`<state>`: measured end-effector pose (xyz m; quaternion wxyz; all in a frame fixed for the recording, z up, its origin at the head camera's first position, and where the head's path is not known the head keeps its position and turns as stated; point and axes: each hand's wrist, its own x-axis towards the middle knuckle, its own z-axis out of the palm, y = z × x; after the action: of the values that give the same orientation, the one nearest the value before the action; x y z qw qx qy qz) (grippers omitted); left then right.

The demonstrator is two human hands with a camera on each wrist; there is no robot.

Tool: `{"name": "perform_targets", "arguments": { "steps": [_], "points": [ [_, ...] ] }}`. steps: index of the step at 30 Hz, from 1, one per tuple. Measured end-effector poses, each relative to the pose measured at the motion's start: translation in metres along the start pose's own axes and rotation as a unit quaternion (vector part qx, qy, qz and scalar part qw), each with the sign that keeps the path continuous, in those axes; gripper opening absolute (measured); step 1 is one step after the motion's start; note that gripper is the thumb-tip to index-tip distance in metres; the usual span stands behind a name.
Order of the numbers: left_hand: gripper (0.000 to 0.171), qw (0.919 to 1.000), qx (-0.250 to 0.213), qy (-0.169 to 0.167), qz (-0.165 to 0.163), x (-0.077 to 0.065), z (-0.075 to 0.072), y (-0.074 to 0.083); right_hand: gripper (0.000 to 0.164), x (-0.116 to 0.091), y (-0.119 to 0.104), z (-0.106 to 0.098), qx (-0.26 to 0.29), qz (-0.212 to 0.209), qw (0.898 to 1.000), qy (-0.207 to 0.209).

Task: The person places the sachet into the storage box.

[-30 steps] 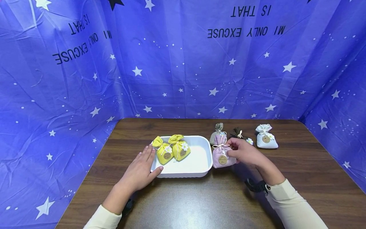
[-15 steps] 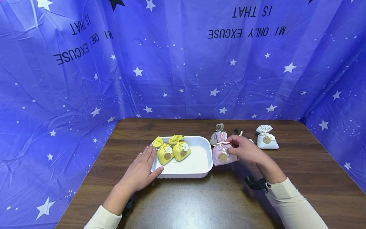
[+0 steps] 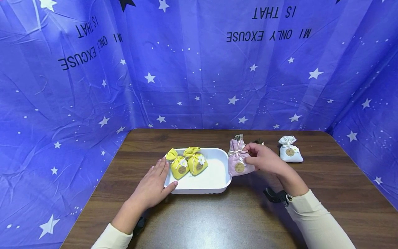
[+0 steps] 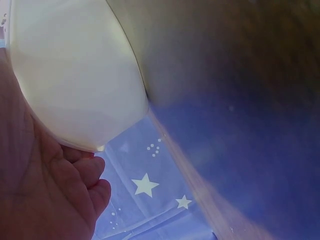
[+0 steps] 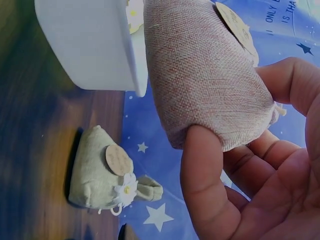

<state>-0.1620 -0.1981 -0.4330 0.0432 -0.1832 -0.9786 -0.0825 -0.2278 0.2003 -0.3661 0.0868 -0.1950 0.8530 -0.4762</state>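
Note:
My right hand (image 3: 268, 162) pinches a pink cloth drawstring pouch (image 3: 239, 162), thumb on its front side. In the right wrist view the woven pouch (image 5: 205, 75) hangs in the air, gripped between thumb and fingers, beside the tray wall (image 5: 90, 50). At the tray's left end lies my left hand (image 3: 153, 183), its straight fingers along the side and its thumb at the near corner. Inside the white tray (image 3: 199, 190) two yellow pouches (image 3: 179, 170) with white flowers and round tags lie side by side in the left half.
A grey-green pouch (image 5: 100, 172) stands behind the pink one, mostly hidden from the head view. A dark brown pouch (image 3: 258, 141) is largely covered by my right hand. Farther right sits a white pouch (image 3: 291, 152). Blue star-printed curtains (image 3: 199, 86) border the wooden table.
The pink pouch has risen and shifted slightly left in my right hand, now overlapping the tray's right rim and more of the grey-green pouch. My left hand stays in place.

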Motion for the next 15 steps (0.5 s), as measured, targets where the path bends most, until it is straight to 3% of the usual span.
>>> {"name": "perform_targets", "arguments": {
  "steps": [15],
  "points": [
    [0.084, 1.0000, 0.000, -0.002, 0.001, -0.001, -0.001, 0.000, 0.019, 0.031, -0.006, 0.018, 0.022, -0.015, 1.000, -0.008]
  ]
}}
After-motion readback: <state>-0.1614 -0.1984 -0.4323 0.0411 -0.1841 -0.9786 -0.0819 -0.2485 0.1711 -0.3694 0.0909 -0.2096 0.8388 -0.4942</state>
